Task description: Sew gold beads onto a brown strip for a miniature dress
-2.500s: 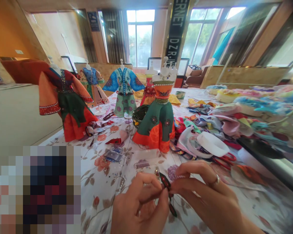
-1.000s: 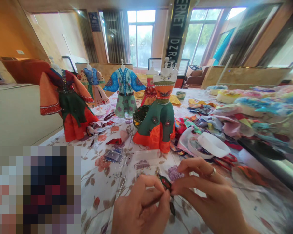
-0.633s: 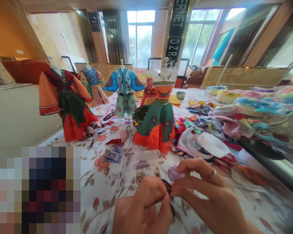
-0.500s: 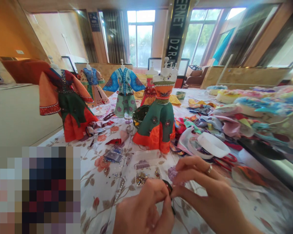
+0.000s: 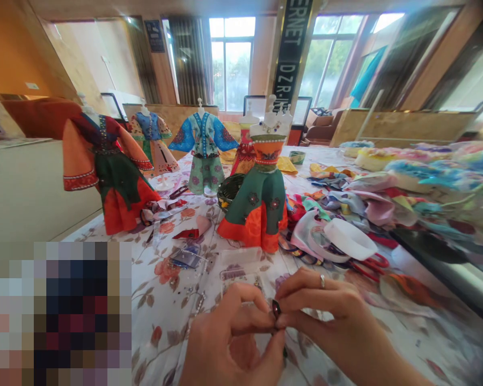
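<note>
1. Both hands meet at their fingertips: the left hand [image 5: 213, 343] and the right hand [image 5: 334, 316] pinch a small dark piece [image 5: 276, 309] between them.
2. That piece, glossy with a reddish middle, is mostly covered by the fingers; its full shape and material cannot be made out. The right hand wears a smooth metal ring [image 5: 322, 281].
3. Just beyond the left hand, a clear plastic box [image 5: 240, 257] is partly hidden behind the knuckles, its contents barely visible.
4. Left of the box lie a string of pale beads [image 5: 199, 304] and a flat bluish packet [image 5: 187, 256].
5. Ahead of the hands stands a dress form in a flared green-and-orange dress [image 5: 247, 195], partly hiding a dark, round basket [image 5: 228, 187].
6. Beyond the right hand, a smooth white ring [image 5: 352, 238] overlaps crumpled fabric scraps [image 5: 362, 197].
7. Left of the left hand, coarse pixelation covers part of the flower-printed table [image 5: 145, 316].
</note>
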The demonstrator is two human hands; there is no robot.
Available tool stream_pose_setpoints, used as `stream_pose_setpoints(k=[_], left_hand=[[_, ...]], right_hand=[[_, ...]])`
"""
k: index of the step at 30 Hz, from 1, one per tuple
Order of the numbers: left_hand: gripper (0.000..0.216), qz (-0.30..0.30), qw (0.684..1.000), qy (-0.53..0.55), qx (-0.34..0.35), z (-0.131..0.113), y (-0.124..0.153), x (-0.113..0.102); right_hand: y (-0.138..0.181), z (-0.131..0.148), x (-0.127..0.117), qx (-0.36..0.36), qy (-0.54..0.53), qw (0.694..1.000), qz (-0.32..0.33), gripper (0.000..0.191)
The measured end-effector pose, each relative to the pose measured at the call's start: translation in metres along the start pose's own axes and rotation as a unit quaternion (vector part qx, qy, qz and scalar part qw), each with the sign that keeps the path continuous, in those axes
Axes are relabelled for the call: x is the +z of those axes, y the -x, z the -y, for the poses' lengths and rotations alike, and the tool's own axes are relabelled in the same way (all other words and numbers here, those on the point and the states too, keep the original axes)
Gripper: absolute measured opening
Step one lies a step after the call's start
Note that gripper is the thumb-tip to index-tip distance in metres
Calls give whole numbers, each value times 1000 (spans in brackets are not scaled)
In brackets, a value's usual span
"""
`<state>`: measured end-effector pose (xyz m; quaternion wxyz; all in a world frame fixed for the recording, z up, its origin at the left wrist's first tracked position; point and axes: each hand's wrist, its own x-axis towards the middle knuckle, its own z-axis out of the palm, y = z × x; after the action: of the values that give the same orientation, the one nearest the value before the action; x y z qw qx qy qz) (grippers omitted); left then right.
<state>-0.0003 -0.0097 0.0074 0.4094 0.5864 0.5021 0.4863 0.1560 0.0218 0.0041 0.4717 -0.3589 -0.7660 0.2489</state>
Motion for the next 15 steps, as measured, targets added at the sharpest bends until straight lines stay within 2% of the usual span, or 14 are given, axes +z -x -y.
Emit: stream_pose_setpoints(k=[3, 5, 15], left_hand=[[23, 39, 987, 101, -120, -7, -6, -2], [28, 49, 973, 153, -168, -9, -9, -3], [32, 78, 957, 197, -200, -3, -14, -6]], right_hand=[[-1, -3, 0, 22, -16, 1000, -1, 12], [0, -5, 0, 42, -30, 999, 2, 13], [-3, -6, -2, 150, -106, 982, 39, 10]])
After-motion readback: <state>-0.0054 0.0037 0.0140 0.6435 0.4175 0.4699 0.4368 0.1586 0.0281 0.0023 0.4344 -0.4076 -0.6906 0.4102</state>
